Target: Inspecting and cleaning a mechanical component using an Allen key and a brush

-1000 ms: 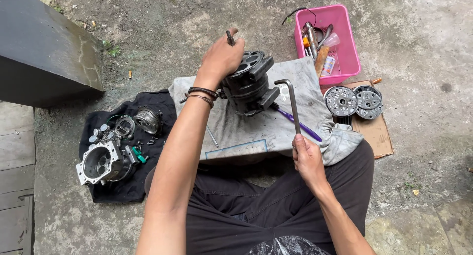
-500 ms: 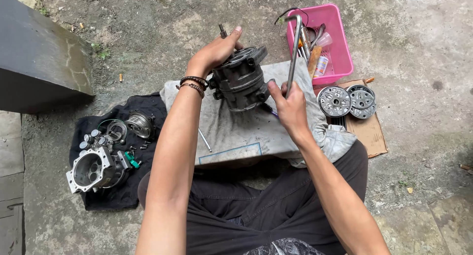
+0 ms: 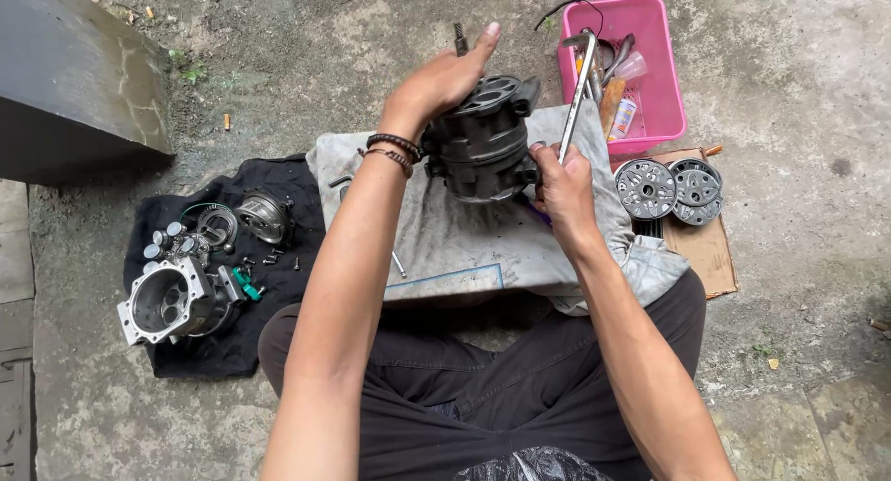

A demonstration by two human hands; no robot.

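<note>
Between the two grips, dark compressor body (image 3: 483,137) propped on grey cloth (image 3: 464,244), tilted away. Left hand (image 3: 444,77) pressed on its top, fingers curled round a short dark bolt or tool (image 3: 458,39), probably to steady the housing. Right hand (image 3: 560,184) clenched round long metal wrench (image 3: 577,96), shaft rising beside the body for leverage. Beyond that grip, pink basket (image 3: 664,82); right of it, round metal plates (image 3: 670,186). Left of the left grip, silver housing (image 3: 172,300) on black cloth (image 3: 232,342).

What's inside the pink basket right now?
The pink basket holds a jumble of metal tools, a small clear cup, a white tube and a black cable. The long wrench in the right hand crosses its left edge, covering whatever lies beneath.
</note>
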